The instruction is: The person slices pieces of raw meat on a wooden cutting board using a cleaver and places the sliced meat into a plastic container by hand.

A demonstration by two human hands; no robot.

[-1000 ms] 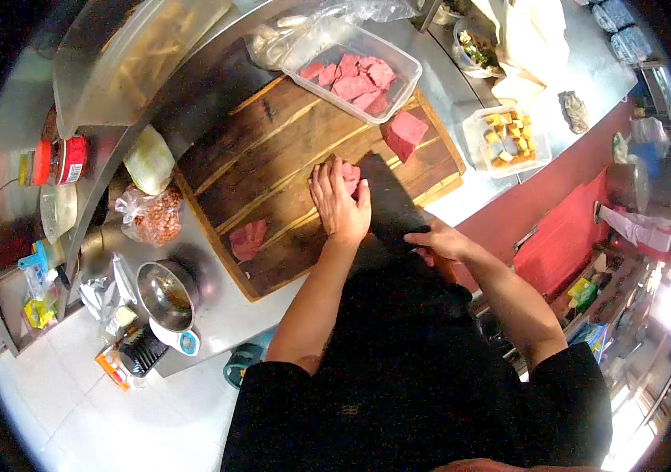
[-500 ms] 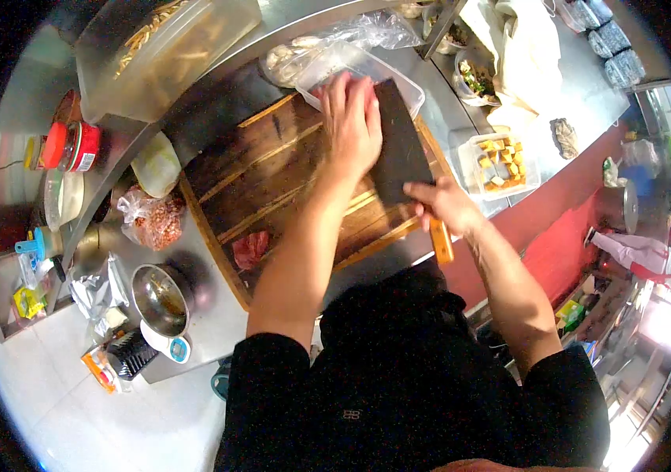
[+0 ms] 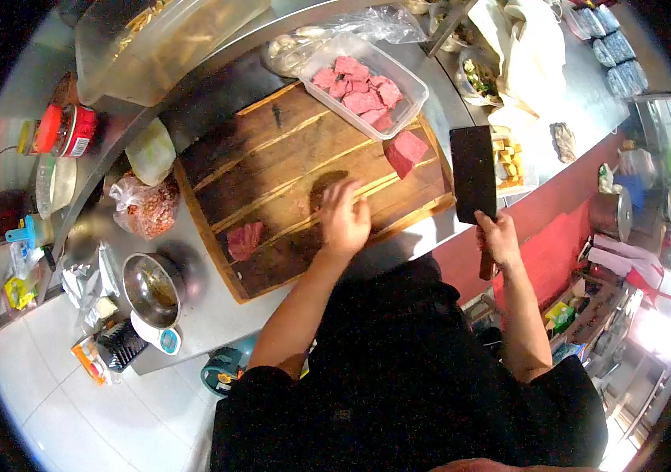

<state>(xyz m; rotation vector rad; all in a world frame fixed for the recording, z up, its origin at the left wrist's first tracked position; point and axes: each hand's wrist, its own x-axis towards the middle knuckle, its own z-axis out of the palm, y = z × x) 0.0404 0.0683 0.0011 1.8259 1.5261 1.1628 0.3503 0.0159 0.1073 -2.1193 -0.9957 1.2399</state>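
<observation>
My right hand (image 3: 497,237) is wrapped round the handle of a cleaver (image 3: 473,173), whose broad dark blade points away from me, off the right side of the board. Over the near part of the wooden cutting board (image 3: 260,177), my left hand (image 3: 345,220) hovers with loosely bent fingers apart and nothing visible in them. A clear plastic container (image 3: 416,94) rests on the board's far edge with several slices of pink meat (image 3: 361,101) inside. Beside it lies a thick chunk of meat (image 3: 406,153). A smaller, darker meat piece (image 3: 245,240) is at the board's left corner.
Left of the board are a bag of peanuts (image 3: 145,206), a metal bowl (image 3: 153,289) on a white scale (image 3: 164,337), and a red-lidded jar (image 3: 75,130). To the right, partly behind the cleaver, a tub of yellow cubes (image 3: 511,161) stands on the metal counter.
My left hand has come back from the container toward me, uncovering the meat slices and the chunk. My right hand has carried the cleaver rightward, off the board.
</observation>
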